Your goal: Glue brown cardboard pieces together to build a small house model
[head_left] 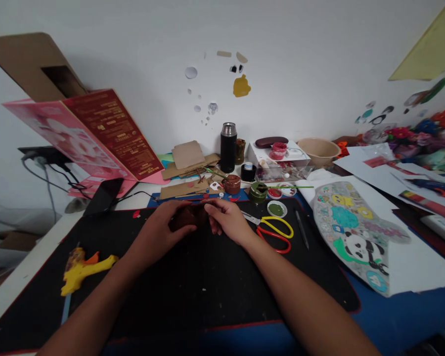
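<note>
Both hands meet over the far middle of a black mat [170,296]. My left hand [166,225] curves its fingers and thumb around a dark brown object [187,217], whose kind I cannot make out against the mat. At its right side my right hand [226,220] has thumb and fingers pinched together on the object's edge; the fingertips are partly hidden. Scissors [276,232] with one yellow and one red handle lie just right of my right hand. A yellow glue gun [82,271] rests on the mat, left of my left forearm.
Behind the hands stand a brown paint jar [232,185], a green paint jar [258,193] with a brush across it, and a black flask [228,148]. A dark pen [301,228] and a green-stained lid [277,209] lie right. Farther right is a painted panda cutout [350,232].
</note>
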{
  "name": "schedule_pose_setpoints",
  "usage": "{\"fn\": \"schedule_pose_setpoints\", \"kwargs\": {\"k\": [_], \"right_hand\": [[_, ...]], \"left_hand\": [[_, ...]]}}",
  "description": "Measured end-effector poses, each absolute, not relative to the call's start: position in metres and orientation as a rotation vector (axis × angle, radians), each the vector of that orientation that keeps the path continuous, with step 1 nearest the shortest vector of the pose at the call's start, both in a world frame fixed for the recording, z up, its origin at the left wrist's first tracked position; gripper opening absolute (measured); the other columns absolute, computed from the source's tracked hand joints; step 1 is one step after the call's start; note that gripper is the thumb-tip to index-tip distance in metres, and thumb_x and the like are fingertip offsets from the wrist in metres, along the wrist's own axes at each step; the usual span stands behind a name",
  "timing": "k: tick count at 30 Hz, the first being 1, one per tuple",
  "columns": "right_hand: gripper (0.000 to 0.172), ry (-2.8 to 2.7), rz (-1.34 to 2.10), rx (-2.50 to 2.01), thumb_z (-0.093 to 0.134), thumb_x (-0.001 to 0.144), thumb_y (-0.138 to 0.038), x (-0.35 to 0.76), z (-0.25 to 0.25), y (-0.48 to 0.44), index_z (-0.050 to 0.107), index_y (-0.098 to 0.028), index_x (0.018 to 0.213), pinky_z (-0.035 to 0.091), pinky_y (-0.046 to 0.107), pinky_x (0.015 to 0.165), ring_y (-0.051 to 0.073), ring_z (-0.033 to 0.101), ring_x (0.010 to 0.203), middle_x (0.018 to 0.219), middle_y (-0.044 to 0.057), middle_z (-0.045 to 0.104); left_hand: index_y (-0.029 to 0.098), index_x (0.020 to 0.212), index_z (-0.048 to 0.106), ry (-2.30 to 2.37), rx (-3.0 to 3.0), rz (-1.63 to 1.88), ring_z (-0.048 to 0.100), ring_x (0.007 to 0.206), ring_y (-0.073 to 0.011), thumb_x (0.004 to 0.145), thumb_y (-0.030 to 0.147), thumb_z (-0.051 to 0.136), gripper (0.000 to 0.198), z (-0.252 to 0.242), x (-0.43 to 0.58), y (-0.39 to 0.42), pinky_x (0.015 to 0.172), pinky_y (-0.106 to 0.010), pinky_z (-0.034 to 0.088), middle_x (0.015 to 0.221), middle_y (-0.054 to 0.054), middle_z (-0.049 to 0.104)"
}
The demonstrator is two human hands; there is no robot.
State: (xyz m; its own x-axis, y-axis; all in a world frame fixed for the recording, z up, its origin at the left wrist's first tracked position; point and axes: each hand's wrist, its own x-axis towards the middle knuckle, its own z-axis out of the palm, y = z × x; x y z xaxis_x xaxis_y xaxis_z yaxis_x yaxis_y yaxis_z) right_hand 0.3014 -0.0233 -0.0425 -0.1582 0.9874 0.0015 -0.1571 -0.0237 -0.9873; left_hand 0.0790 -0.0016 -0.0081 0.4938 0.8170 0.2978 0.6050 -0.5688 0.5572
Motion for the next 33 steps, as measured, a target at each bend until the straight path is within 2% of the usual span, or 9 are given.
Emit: {"fn": "schedule_pose_setpoints", "kwargs": {"k": [11, 25, 33], "right_hand": [[0.048, -1.207, 1.393, -1.038, 0.065, 0.092, -0.051, 0.3027, -0.0467, -0.0212, 0.069, -0.015, 0.122, 0.037, 0.018, 0.035, 0.009, 0.054, 0.041, 0.056, -0.008, 0.056], [0.047, -1.231, 1.403, -1.042, 0.064, 0.095, -0.052, 0.3028, -0.0444, -0.0224, 0.069, -0.017, 0.124, 0.037, 0.018, 0.037, 0.009, 0.054, 0.041, 0.055, -0.008, 0.056], [0.047, -1.218, 1.398, -1.053, 0.064, 0.094, -0.052, 0.3028, -0.0439, -0.0225, 0.069, -0.016, 0.123, 0.037, 0.018, 0.037, 0.009, 0.054, 0.041, 0.055, -0.009, 0.056]], "left_hand": [[0.028, 0.131, 0.062, 1.18, 2.415, 0.738, 0.068, 0.119, -0.0305, 0.089, 0.043, 0.072, 0.046, -0.0097, 0.0821, -0.0035, 0.104, -0.05, 0.055, 0.13, -0.008, 0.071], [0.028, 0.135, 0.058, 1.151, 2.4, 0.756, 0.063, 0.123, -0.0302, 0.091, 0.044, 0.071, 0.049, -0.011, 0.0816, -0.0026, 0.109, -0.051, 0.051, 0.133, -0.009, 0.066], [0.027, 0.142, 0.057, 1.195, 2.384, 0.708, 0.066, 0.124, -0.0304, 0.091, 0.049, 0.069, 0.057, -0.0135, 0.0777, -0.0011, 0.109, -0.049, 0.051, 0.138, -0.008, 0.069]]}}
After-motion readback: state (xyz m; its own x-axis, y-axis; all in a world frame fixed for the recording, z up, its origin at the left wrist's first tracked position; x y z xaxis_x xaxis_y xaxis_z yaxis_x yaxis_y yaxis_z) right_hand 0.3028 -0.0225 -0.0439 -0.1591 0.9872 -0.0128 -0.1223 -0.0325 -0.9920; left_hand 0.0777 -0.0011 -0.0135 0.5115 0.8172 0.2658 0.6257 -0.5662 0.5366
